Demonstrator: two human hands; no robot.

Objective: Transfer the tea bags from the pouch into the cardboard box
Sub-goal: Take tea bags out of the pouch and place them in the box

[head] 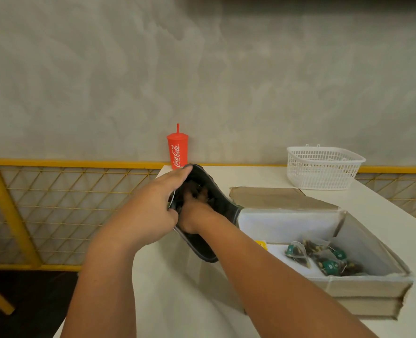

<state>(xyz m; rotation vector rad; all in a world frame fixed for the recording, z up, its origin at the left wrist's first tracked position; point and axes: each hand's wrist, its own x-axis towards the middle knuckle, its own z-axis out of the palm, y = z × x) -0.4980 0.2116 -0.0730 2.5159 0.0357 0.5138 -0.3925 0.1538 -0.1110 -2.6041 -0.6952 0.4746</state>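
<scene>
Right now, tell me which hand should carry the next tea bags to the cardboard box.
Right. The right hand is inside the pouch, and the cardboard box sits on that side. The left hand grips the pouch's rim, holding it open.

The box [363,287] just right of the pouch [203,248] is open on top with its flap [270,195] lying flat behind, bare table [177,289] lies nearer, and the cup [177,151] and basket [324,170] stand back along the far edge.

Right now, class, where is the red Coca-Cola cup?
In the head view, the red Coca-Cola cup stands at the far left corner of the table, just behind the dark pouch and left of the white basket.
</scene>
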